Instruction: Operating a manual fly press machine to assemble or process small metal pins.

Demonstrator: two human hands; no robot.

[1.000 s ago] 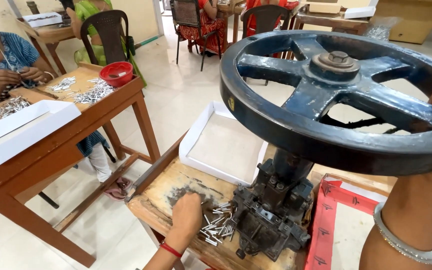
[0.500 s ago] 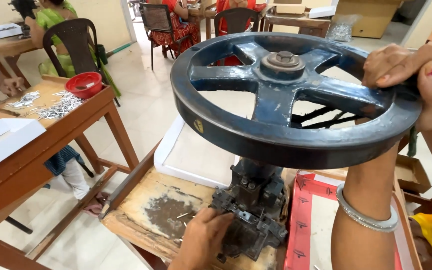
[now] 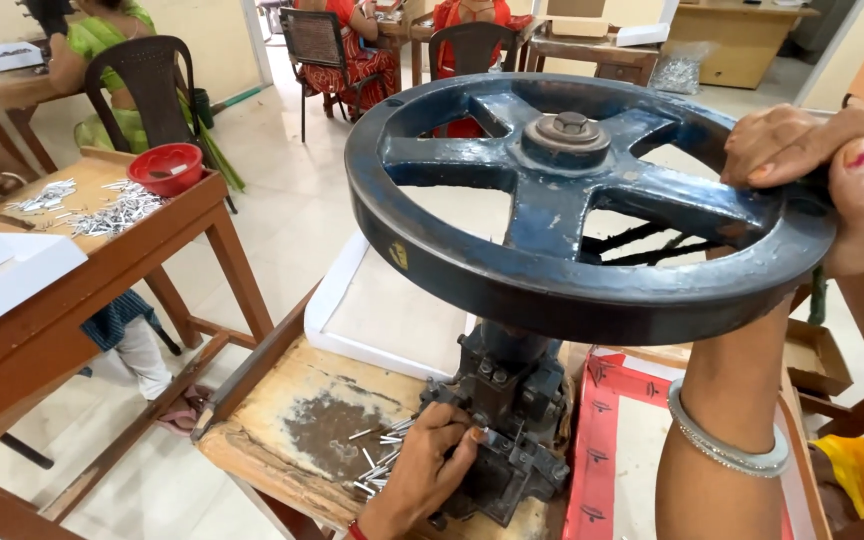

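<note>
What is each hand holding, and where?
Right hand grips the handwheel by its rim. Left hand rests at the press base; whether it holds anything cannot be told.

The person is wearing no sleeves that are showing in this view: both forearms are appearing bare from the frame's lower edge upward. The right hand [image 3: 832, 170] is showing a thumbnail painted pink, the polish looking patchy and worn at the edges. Around the right wrist a stack of thin silver-coloured bangles [image 3: 727, 450] is sitting, perhaps three or four, though the rings are blurring together. The left hand [image 3: 432, 465] is wearing nothing on its fingers that is showing, and at its wrist a narrow red band [image 3: 355, 527], possibly a thread or a bangle, is peeking in at the bottom edge.
</note>
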